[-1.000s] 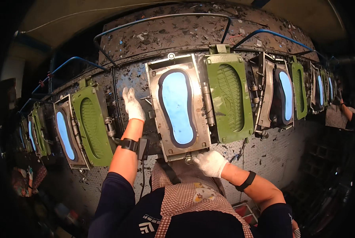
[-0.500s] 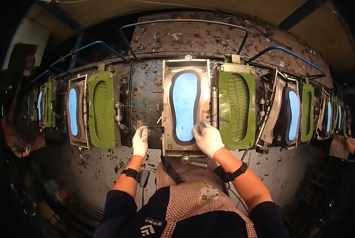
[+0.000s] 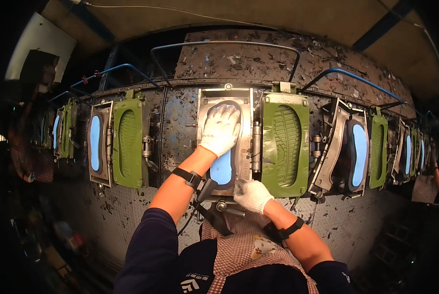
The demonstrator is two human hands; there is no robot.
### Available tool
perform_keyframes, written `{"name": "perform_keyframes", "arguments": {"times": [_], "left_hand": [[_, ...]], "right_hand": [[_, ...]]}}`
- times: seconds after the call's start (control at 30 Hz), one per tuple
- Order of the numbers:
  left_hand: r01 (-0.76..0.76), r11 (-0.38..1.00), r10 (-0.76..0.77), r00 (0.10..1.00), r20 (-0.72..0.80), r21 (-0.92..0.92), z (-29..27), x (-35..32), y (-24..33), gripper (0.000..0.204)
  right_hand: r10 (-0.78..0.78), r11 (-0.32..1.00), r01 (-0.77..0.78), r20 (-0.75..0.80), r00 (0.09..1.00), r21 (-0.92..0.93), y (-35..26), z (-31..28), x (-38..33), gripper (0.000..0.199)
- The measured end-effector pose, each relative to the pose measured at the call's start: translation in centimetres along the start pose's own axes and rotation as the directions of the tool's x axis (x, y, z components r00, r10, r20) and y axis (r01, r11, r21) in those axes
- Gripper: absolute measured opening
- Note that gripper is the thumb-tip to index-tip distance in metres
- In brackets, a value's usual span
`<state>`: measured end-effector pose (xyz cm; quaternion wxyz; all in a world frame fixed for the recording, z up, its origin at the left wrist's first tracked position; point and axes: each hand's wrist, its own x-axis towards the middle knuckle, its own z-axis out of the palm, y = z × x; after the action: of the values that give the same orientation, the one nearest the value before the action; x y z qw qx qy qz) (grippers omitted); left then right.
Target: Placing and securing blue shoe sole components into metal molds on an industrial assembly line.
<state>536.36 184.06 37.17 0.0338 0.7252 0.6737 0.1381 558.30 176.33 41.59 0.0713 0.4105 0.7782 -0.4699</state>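
Pressing evenly likely helps: left hand (image 3: 221, 130) lies flat on blue sole (image 3: 221, 170), fingers apart. Right hand (image 3: 253, 195) curls at mould (image 3: 246, 120); can't tell whether fingers grip.

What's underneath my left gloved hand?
Under your left hand is a blue sole-shaped piece with a dark rim, in a metal mold. Its lower part shows; the hand hides most of the upper part, so the surface there can't be seen.
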Motion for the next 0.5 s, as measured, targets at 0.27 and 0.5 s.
{"name": "perform_keyframes", "arguments": {"times": [0.27,0.5], "left_hand": [[0.026,0.997,-0.029,0.999,-0.046,-0.071,-0.7,2.9,-0.9,0.030],[0.087,0.994,-0.083,0.994,0.068,-0.070,-1.1,3.3,1.5,0.048]], "right_hand": [[0.492,0.870,-0.434,0.392,0.777,-0.232,15.4,-4.6,-20.4,0.055],[0.251,0.837,-0.511,-0.693,0.676,-0.195,22.0,-17.9,-18.1,0.020]]}}
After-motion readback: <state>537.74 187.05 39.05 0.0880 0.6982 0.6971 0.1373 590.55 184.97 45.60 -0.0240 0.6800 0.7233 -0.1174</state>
